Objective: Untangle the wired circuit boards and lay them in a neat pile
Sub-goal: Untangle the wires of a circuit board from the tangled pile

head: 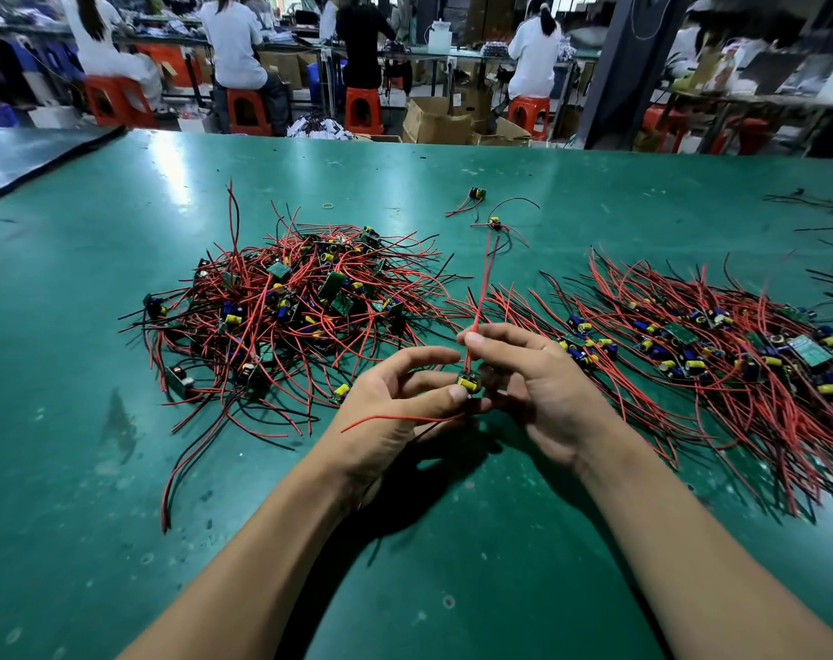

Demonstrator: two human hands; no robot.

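Observation:
A tangled heap of small green circuit boards with red and black wires lies on the green table, left of centre. To the right spreads a combed-out pile of boards, wires pointing away. Between them my left hand pinches one small board with a yellow part between thumb and fingers. My right hand pinches that board's red wires, which run straight up and away from me. A further red wire and a black one trail left under my left hand.
Two loose boards and a rubber band lie further back. More black wires sit at the far right edge. Beyond the table, people sit on orange stools among cardboard boxes.

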